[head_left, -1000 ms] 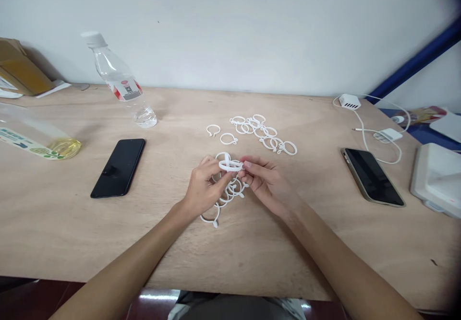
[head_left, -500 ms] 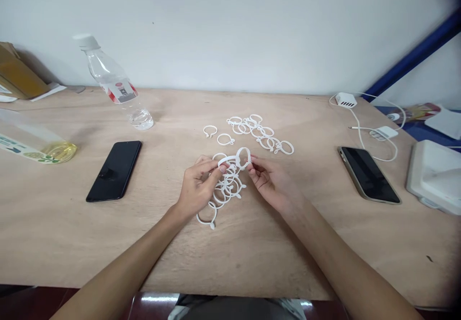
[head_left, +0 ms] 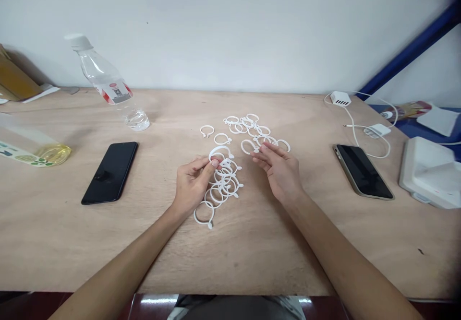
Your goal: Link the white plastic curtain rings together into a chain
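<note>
Between the thumb and fingers of my left hand (head_left: 192,181) is a white plastic ring (head_left: 220,148), raised above a loose heap of similar rings (head_left: 223,185). My right hand (head_left: 283,173) is to the right of the heap, fingers stretched out and apart. Its fingertips are at the edge of another white ring (head_left: 248,147), which appears to lie on the table; whether they touch it is hard to see. Behind that hand lies a second group of white rings (head_left: 248,125), partly covered by the fingers. Two single rings lie left of this group, one of them an open ring (head_left: 207,131).
A black phone (head_left: 110,172) and a tilted-looking clear water bottle (head_left: 111,87) are on the left, near a bottle of yellow liquid (head_left: 36,152). Toward the right are another phone (head_left: 362,171), a white charger (head_left: 340,99) with cables, and a white case (head_left: 428,171). A wall stands behind.
My right hand has moved away from the left and its fingers have spread; the ring it held is now at the far group. My left hand keeps its ring, now tilted more upright.
</note>
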Demonstrator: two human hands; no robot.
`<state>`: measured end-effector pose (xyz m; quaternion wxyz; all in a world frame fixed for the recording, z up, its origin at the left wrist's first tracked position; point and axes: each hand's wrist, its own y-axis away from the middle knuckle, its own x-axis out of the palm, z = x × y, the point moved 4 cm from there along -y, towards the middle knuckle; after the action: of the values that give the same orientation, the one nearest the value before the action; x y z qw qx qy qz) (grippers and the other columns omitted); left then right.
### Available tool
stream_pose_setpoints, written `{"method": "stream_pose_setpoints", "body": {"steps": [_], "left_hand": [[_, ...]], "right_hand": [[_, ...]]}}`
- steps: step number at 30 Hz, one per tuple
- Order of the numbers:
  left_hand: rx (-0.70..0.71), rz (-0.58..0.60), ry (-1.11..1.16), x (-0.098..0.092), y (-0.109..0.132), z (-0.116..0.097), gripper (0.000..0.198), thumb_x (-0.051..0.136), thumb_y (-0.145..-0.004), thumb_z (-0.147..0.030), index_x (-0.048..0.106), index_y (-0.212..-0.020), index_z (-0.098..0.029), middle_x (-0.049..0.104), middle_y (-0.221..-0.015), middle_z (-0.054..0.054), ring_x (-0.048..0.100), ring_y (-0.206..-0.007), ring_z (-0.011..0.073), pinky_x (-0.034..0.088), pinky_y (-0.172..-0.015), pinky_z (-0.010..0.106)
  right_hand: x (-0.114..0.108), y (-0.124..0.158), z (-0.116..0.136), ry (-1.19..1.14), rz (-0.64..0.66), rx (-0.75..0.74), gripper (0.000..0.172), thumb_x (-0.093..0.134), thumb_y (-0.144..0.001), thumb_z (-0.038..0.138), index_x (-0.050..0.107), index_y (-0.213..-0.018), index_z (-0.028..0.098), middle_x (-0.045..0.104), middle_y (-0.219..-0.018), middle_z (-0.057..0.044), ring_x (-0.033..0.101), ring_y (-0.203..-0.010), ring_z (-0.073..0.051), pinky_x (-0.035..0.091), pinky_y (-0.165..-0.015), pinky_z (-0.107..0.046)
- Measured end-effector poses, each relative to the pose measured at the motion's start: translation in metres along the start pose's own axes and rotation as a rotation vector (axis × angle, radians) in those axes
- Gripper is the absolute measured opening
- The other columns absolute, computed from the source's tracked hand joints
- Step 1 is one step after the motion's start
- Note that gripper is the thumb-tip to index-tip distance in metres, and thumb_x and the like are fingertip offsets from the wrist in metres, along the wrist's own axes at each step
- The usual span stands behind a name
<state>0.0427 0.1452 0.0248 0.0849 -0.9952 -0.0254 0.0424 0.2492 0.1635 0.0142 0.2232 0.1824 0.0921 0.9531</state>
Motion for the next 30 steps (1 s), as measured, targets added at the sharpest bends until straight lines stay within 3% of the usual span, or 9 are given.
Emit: {"method": "stream_pose_setpoints", "body": {"steps": [4,9,12,15,17,21,24,27,30], "left_hand": [[-0.002,0.022,0.019,0.001,0.0,0.001,0.026,0.065,-0.082,-0.038,0.075,-0.076,-0.015,0.071,-0.079,0.005,0.064,-0.078,0.0175,0.048,-0.072,0.027],[-0.002,0.074,0.04,0.004,0.002,-0.003,0.029,0.065,-0.082,-0.039,0.074,-0.068,-0.014,0.066,-0.071,0.004,0.061,-0.07,0.015,0.046,-0.064,0.025],[-0.004,0.078,0.032,0.005,0.002,-0.004,0.032,0.063,-0.082,-0.041,0.074,-0.068,-0.015,0.066,-0.071,0.004,0.061,-0.069,0.0154,0.046,-0.065,0.026],[0.016,0.079,-0.024,0.005,0.001,-0.001,0.03,0.062,-0.084,-0.04,0.075,-0.076,-0.015,0.068,-0.077,0.006,0.062,-0.076,0.0173,0.047,-0.072,0.028],[0.02,0.048,-0.069,0.003,0.0,0.001,0.028,0.064,-0.083,-0.039,0.074,-0.096,-0.015,0.07,-0.09,0.007,0.061,-0.083,0.0179,0.047,-0.078,0.03],[0.032,0.041,-0.112,0.001,0.001,0.002,0.051,0.066,-0.081,-0.033,0.056,-0.128,-0.018,0.066,-0.11,0.008,0.06,-0.087,0.0174,0.047,-0.083,0.032],[0.057,0.145,-0.127,0.004,0.002,0.0,0.038,0.06,-0.085,-0.033,0.062,-0.119,-0.016,0.068,-0.103,0.008,0.06,-0.091,0.0194,0.047,-0.085,0.033],[0.095,0.165,-0.193,0.004,0.003,-0.001,0.029,0.061,-0.084,-0.038,0.068,-0.102,-0.016,0.069,-0.097,0.008,0.06,-0.088,0.02,0.047,-0.082,0.033],[0.119,0.177,-0.258,0.003,0.003,-0.001,0.029,0.058,-0.086,-0.041,0.07,-0.094,-0.016,0.068,-0.089,0.007,0.06,-0.082,0.019,0.047,-0.076,0.031]], "right_hand": [[0.001,0.005,0.002,0.279,-0.016,-0.232,0.028,0.073,-0.071,0.029,0.069,-0.097,0.02,0.065,-0.108,-0.005,0.064,-0.074,-0.013,0.056,-0.061,-0.028],[0.026,0.034,0.0,0.554,0.367,-0.556,0.033,0.071,-0.074,0.029,0.07,-0.106,0.02,0.068,-0.089,-0.004,0.06,-0.074,-0.015,0.051,-0.063,-0.028],[0.031,0.043,-0.005,0.611,0.416,-0.663,0.027,0.072,-0.074,0.027,0.072,-0.1,0.02,0.07,-0.085,-0.004,0.06,-0.071,-0.015,0.051,-0.065,-0.03],[0.029,0.042,-0.008,0.566,0.389,-0.629,0.022,0.071,-0.077,0.028,0.074,-0.098,0.02,0.072,-0.081,-0.004,0.062,-0.069,-0.015,0.052,-0.068,-0.031],[0.028,0.04,-0.009,0.522,0.418,-0.533,0.022,0.07,-0.078,0.032,0.075,-0.097,0.02,0.074,-0.084,-0.005,0.064,-0.072,-0.017,0.052,-0.069,-0.032],[0.03,0.038,-0.009,0.459,0.527,-0.316,0.024,0.071,-0.077,0.037,0.076,-0.093,0.02,0.075,-0.092,-0.006,0.067,-0.081,-0.021,0.053,-0.073,-0.033],[0.032,0.039,-0.006,0.424,0.57,-0.216,0.025,0.071,-0.075,0.042,0.075,-0.083,0.019,0.073,-0.077,-0.003,0.065,-0.071,-0.018,0.051,-0.066,-0.03],[0.031,0.038,-0.004,0.428,0.568,-0.189,0.032,0.068,-0.077,0.046,0.069,-0.065,0.017,0.065,-0.062,-0.001,0.057,-0.059,-0.013,0.046,-0.057,-0.026],[0.031,0.036,-0.006,0.389,0.595,-0.173,0.037,0.062,-0.082,0.048,0.065,-0.062,0.016,0.061,-0.061,-0.001,0.053,-0.059,-0.012,0.043,-0.058,-0.026]]}}
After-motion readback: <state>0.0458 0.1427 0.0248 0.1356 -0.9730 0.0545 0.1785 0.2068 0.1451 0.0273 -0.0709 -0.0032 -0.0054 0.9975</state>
